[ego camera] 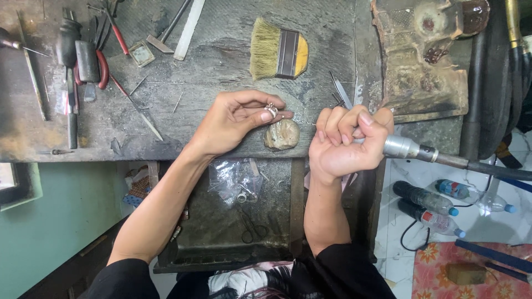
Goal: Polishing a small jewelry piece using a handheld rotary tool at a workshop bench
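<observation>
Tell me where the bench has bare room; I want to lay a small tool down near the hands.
Bare bench top lies between the brush and the left hand, and along the front edge left of that wrist. The upper left is crowded with pliers and files. The right hand, gripping the rotary handpiece, blocks the right side.

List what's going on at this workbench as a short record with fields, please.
Left hand: fingers pinch a small silver ring above a rounded bench peg
Right hand: grips a rotary handpiece, tip toward the ring
Bench top: flat brush, red-handled pliers, files
Tray below: plastic bags, small scissors
Floor, right: plastic bottles
</observation>
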